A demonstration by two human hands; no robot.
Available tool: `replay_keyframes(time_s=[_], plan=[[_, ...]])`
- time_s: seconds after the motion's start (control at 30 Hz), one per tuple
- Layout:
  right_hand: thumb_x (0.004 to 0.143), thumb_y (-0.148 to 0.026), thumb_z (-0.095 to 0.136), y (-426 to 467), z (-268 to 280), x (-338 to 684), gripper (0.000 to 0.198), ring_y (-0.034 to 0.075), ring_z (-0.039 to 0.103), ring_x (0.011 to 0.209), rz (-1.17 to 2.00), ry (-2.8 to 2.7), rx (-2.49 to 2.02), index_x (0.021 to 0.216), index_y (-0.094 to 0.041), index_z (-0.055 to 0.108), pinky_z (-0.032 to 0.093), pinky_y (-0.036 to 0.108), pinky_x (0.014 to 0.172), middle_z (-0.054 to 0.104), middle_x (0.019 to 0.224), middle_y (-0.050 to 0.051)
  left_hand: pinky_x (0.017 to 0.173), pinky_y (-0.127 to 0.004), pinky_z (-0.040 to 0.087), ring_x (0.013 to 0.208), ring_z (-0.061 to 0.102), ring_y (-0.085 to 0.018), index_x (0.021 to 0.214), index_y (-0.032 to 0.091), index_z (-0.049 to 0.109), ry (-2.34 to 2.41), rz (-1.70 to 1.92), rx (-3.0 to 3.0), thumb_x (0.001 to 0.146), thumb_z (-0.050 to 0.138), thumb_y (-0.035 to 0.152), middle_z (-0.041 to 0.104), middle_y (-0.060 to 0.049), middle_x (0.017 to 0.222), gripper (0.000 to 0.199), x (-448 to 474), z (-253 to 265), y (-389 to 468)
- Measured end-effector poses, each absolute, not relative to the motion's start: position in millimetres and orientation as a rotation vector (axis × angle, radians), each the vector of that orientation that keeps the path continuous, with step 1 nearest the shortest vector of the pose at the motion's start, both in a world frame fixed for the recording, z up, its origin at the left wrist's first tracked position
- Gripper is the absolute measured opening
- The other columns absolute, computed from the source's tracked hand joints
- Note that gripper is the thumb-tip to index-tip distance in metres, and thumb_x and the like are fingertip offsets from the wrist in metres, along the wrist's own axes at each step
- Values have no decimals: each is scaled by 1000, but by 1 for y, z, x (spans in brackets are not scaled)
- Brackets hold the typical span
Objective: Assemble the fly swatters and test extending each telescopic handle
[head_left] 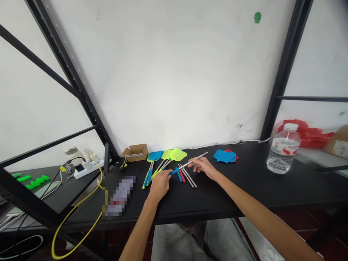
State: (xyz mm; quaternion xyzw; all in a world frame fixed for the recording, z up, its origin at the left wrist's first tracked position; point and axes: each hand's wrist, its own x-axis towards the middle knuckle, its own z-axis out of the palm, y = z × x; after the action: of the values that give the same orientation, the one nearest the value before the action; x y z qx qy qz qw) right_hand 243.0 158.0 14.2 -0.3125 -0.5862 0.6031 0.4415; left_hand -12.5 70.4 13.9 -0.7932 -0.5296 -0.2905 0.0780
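Observation:
My left hand (160,184) is closed around a blue plastic handle (174,171) just above the black table. Pinched in the fingers of my right hand (203,167) is a thin metal rod (196,158), slanting up to the right. The rod's lower end meets the handle's tip; whether it sits inside cannot be made out. Below lie another blue handle (179,176), a red handle (182,176) and loose metal rods (190,178). Left of these are assembled fly swatters with yellow-green heads (178,154) and a blue head (155,156). Loose blue swatter heads (224,156) lie right, over a red one (236,158).
A large water bottle (284,148) stands at the right. An open cardboard box (135,152) is at the back left, with a blurred-out item (121,195) nearer me. A yellow cable (78,204) loops past the left edge near a power strip (89,169). Black shelf posts (285,69) flank the table.

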Motion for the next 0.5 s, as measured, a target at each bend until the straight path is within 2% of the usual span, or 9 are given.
replay_keyframes(time_s=[0.3, 0.5], plan=[[82, -41, 61, 158, 13, 242, 32, 12, 61, 57, 1505, -1482, -699, 99, -16, 70, 36, 21, 46, 74, 91, 12, 86, -41, 50, 101, 63, -26, 114, 22, 60, -1576, -922, -2363, 92, 45, 20, 69, -6, 109, 27, -13, 14, 72], [83, -48, 60, 152, 15, 241, 39, 12, 60, 60, 1517, -1605, -669, 102, -16, 71, 36, 21, 47, 73, 92, 12, 86, -38, 50, 100, 63, -24, 111, 25, 63, -1531, -963, -2402, 92, 48, 22, 70, -5, 107, 25, -10, 17, 68]])
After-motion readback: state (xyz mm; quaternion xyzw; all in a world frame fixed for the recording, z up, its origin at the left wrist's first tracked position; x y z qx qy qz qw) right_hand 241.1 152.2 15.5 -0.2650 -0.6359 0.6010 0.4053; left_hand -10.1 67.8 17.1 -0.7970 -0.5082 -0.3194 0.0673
